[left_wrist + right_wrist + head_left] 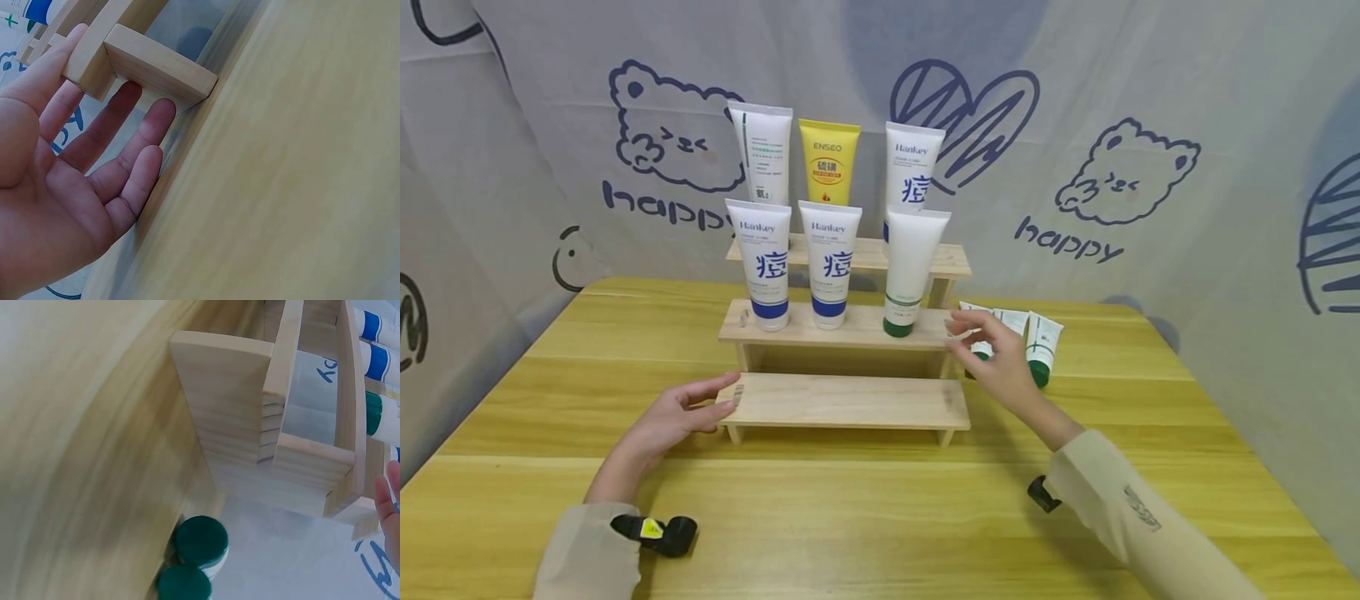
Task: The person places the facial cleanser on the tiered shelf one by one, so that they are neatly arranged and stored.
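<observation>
A three-step wooden display rack (850, 400) stands on the table. My left hand (673, 417) touches the left end of its lowest step; in the left wrist view the thumb lies along the board while the other fingers (134, 162) are loose. My right hand (1000, 362), fingers slightly bent and holding nothing, is by the right end of the middle step. Just left of it stands a white tube with a green cap (910, 271). Two Hankey tubes with blue bands (765, 267) share that step.
The top step holds a white tube (765, 154), a yellow ENSEO tube (829, 162) and another Hankey tube (913, 162). Three smaller green-capped tubes (1043, 342) lie on the table behind my right hand. A patterned cloth (820, 50) hangs behind the table.
</observation>
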A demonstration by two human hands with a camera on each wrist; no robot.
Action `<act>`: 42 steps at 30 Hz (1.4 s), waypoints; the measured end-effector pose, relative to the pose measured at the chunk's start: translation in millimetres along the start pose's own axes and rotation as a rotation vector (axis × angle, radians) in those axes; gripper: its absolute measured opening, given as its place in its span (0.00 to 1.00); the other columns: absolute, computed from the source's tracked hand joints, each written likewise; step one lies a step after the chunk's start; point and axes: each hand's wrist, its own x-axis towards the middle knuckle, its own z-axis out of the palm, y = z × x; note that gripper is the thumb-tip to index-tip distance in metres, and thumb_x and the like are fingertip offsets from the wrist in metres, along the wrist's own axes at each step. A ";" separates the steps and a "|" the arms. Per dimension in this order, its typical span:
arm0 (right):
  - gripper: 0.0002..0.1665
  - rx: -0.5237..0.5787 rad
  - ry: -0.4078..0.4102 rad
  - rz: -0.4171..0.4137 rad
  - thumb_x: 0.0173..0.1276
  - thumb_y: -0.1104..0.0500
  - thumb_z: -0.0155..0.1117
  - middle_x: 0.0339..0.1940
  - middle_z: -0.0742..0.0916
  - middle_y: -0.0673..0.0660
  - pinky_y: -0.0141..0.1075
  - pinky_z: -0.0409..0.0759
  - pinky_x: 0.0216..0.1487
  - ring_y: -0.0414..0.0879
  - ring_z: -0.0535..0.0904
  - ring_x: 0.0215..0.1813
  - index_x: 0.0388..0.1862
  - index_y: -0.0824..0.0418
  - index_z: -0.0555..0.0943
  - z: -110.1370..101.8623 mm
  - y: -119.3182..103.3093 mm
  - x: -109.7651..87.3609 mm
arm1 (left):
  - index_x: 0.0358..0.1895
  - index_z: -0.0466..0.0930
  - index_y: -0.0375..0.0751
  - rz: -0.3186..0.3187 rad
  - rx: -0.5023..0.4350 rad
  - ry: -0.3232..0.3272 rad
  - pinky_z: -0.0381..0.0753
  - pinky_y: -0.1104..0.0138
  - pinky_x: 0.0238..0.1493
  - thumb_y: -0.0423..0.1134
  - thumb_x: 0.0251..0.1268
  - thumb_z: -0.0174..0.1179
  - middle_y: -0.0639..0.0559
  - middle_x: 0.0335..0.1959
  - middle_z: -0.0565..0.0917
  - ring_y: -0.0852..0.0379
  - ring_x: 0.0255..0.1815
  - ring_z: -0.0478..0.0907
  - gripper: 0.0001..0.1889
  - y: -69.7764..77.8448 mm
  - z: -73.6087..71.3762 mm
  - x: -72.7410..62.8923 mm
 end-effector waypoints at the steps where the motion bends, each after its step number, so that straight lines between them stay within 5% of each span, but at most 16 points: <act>1: 0.19 -0.005 -0.002 0.011 0.45 0.84 0.61 0.30 0.80 0.72 0.43 0.78 0.31 0.61 0.75 0.32 0.39 0.80 0.73 -1.6 -2.8 -0.7 | 0.66 0.59 0.38 -0.002 0.001 0.000 0.73 0.61 0.44 0.45 0.61 0.56 0.35 0.65 0.58 0.45 0.52 0.68 0.31 0.1 0.0 -0.1; 14: 0.19 0.064 0.034 0.055 0.46 0.84 0.60 0.29 0.81 0.62 0.29 0.76 0.30 0.43 0.76 0.33 0.39 0.75 0.76 -21.2 35.3 -33.4 | 0.66 0.59 0.38 -0.001 0.005 -0.003 0.73 0.61 0.44 0.45 0.62 0.56 0.35 0.65 0.57 0.45 0.52 0.67 0.31 0.4 0.1 -0.1; 31: 0.11 0.046 0.051 0.390 0.55 0.77 0.59 0.31 0.80 0.44 0.24 0.73 0.27 0.35 0.74 0.33 0.38 0.74 0.75 -53.2 48.7 -55.6 | 0.66 0.58 0.38 0.006 0.012 -0.010 0.73 0.61 0.44 0.45 0.62 0.55 0.35 0.65 0.57 0.44 0.53 0.67 0.31 -0.6 -0.5 0.6; 38: 0.10 0.016 0.067 0.494 0.55 0.73 0.61 0.31 0.81 0.58 0.23 0.73 0.27 0.34 0.74 0.33 0.37 0.75 0.75 -66.1 68.5 -63.2 | 0.66 0.58 0.38 0.009 0.025 -0.009 0.73 0.61 0.45 0.45 0.62 0.55 0.35 0.65 0.57 0.42 0.53 0.66 0.31 -0.5 -0.1 -0.3; 42: 0.10 0.112 0.085 0.495 0.54 0.68 0.64 0.32 0.82 0.56 0.23 0.73 0.28 0.36 0.75 0.34 0.38 0.66 0.79 -74.4 94.5 -75.5 | 0.66 0.59 0.38 -0.001 0.027 -0.003 0.73 0.61 0.45 0.47 0.61 0.56 0.35 0.65 0.57 0.42 0.53 0.66 0.32 -0.7 0.4 0.8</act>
